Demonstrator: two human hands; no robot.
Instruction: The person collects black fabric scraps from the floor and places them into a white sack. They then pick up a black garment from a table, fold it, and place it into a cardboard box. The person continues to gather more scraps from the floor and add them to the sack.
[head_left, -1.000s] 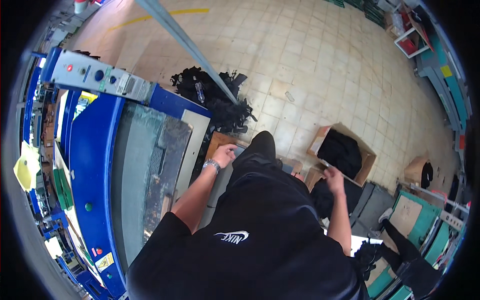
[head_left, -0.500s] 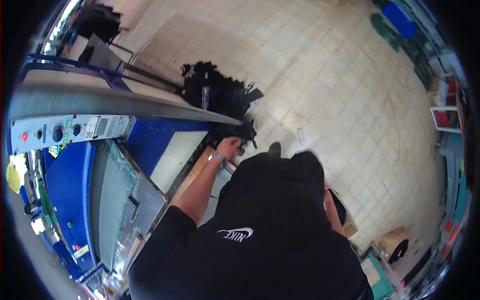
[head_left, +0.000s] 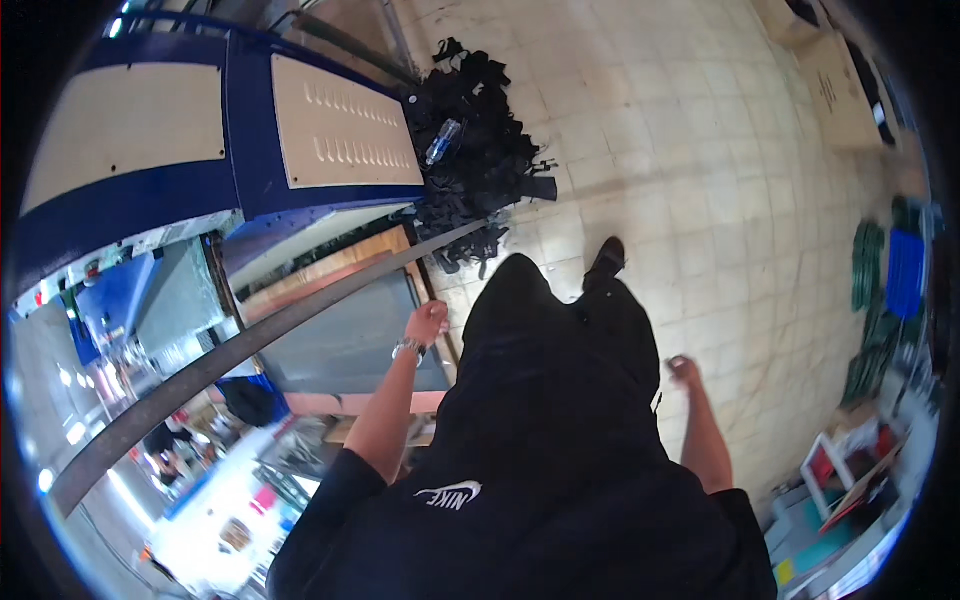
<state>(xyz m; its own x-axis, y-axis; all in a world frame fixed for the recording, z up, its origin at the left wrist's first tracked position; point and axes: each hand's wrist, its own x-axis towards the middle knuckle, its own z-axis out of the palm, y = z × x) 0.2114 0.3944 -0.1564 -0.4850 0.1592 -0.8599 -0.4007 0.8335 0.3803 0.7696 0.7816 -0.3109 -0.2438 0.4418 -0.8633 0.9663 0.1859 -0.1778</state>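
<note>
The left hand [head_left: 428, 322] is loosely curled beside the near end of a smooth, flat grey tabletop [head_left: 345, 345] edged with wood; whether its fingers touch that edge or pinch anything, I cannot tell. A shiny metal-link watch [head_left: 409, 347] circles the wrist. The right hand [head_left: 684, 370], well apart from the tabletop, hangs over pale square floor tiles [head_left: 660, 170] with bent fingers; their inner side is hidden, so I cannot tell how tightly they close.

Left of the left hand, a long, straight metal bar [head_left: 300, 312] crosses above the tabletop, hiding a strip of it; its lower end runs into the dark rim. Beyond that hand lies a ragged heap of black scraps [head_left: 490, 110] with a clear plastic bottle [head_left: 442, 142] on it. Next to the heap, a blue cabinet [head_left: 250, 110] carries a slotted beige panel [head_left: 345, 125]. Glare blurs the lower left.
</note>
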